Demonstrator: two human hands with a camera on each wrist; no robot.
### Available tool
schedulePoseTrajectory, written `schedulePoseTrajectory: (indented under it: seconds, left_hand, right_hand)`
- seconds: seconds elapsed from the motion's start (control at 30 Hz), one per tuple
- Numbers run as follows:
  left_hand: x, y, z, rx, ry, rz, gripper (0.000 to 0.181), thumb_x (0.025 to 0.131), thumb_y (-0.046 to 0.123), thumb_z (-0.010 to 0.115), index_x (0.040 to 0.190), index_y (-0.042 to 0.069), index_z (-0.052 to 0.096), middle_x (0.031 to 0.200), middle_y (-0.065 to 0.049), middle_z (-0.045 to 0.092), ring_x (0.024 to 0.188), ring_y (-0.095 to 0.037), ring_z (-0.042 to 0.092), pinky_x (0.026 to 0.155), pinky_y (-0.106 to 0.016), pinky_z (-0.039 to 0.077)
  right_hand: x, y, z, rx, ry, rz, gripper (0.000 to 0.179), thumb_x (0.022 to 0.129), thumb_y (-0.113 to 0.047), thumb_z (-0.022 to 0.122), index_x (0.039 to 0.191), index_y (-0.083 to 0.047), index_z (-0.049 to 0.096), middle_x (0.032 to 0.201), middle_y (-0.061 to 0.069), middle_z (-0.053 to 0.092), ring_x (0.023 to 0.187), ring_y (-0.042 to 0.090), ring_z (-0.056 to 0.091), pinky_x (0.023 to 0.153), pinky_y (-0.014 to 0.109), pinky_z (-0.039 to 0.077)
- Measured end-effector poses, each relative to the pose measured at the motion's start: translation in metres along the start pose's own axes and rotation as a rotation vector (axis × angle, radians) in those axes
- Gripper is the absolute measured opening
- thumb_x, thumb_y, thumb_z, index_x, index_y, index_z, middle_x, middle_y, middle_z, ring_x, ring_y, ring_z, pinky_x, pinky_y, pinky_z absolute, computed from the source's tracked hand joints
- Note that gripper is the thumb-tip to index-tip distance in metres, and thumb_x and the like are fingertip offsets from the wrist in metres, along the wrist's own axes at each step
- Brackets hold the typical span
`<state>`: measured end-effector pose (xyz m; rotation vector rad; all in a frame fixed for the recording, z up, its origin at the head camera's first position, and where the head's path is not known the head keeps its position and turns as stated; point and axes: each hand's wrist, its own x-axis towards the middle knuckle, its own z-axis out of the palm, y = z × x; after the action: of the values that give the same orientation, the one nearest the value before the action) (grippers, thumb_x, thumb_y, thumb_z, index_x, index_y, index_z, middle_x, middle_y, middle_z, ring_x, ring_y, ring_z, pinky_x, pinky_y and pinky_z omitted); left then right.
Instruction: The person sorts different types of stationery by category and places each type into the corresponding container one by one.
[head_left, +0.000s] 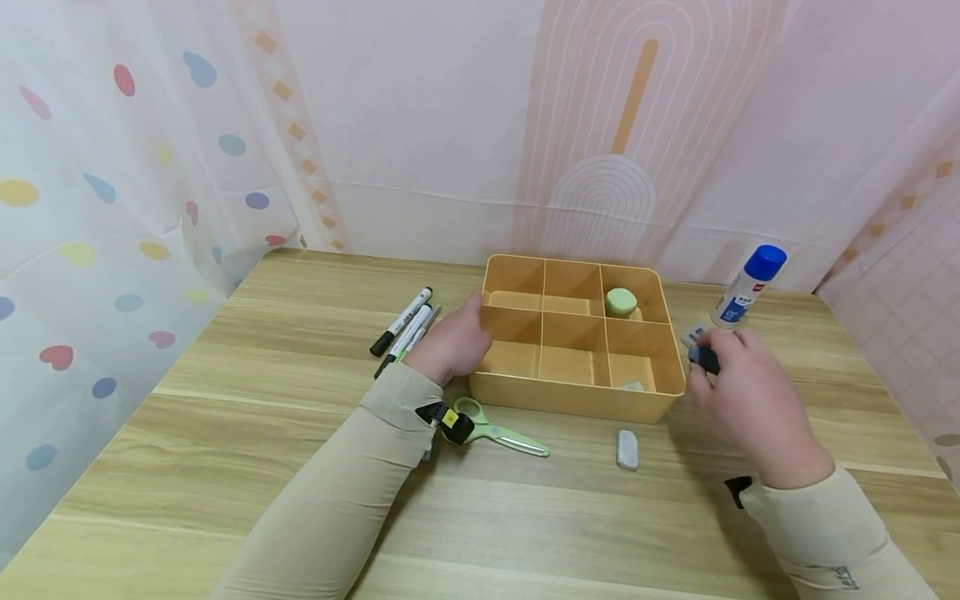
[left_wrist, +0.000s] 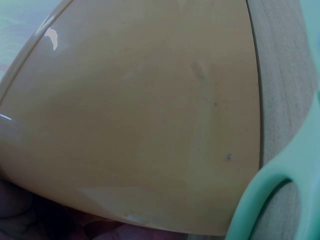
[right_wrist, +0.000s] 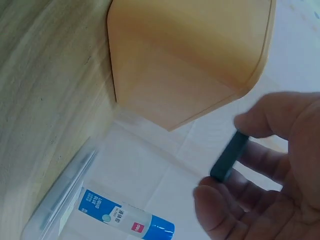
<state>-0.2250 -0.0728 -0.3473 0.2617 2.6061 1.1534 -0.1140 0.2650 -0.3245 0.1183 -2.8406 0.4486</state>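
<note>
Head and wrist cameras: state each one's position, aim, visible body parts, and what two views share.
Head: worn on the head, looking forward and down at the rectangular orange plastic organizer; left hand, right hand, beige sleeves show.
Left wrist: worn there, facing the organizer's wall and a green scissors handle; shadowed fingers show.
Right wrist: worn there, facing the organizer's corner; right fingers show, pinching a dark rectangular block.
Head and right wrist share the blue-capped cylindrical glue bottle.

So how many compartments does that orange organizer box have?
6 compartments: three across the back row and three across the front row of the orange organizer box.
</note>
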Motion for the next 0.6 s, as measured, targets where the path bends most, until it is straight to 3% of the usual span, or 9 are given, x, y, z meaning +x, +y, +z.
schedulePoseTrajectory:
  seconds: [0.13,0.33,0.6]
  left_hand:
    - [0.0,0.0,0.0,-0.004,-0.002,-0.003,0.078,0.093,-0.003,0.041,0.166,0.013,0.019,0.156,-0.021,0.05,0.137,-0.037,0.052,0.12,-0.055,0.039]
    - [-0.001,0.0,-0.001,-0.004,-0.002,-0.008,0.077,0.093,-0.003,0.041,0.166,0.012,0.02,0.156,-0.022,0.05,0.138,-0.037,0.051,0.121,-0.055,0.038]
    - [0.0,0.0,0.0,-0.026,-0.006,-0.017,0.077,0.093,-0.004,0.041,0.165,0.012,0.021,0.157,-0.022,0.048,0.139,-0.038,0.051,0.121,-0.057,0.037]
  right_hand:
    - [-0.001,-0.003,0.001,0.045,0.091,-0.019,0.034,0.096,-0.011,0.068,0.124,0.008,0.063,0.116,0.031,0.057,0.098,0.046,0.063,0.081,0.067,0.057]
    - [-0.001,-0.007,0.007,0.074,0.208,-0.116,0.029,0.092,-0.006,0.074,0.116,0.008,0.066,0.112,0.029,0.059,0.1,0.045,0.062,0.079,0.065,0.058]
    - [0.001,-0.014,0.013,0.083,0.26,-0.193,0.024,0.09,-0.003,0.077,0.111,0.005,0.069,0.108,0.023,0.061,0.094,0.038,0.062,0.073,0.057,0.06]
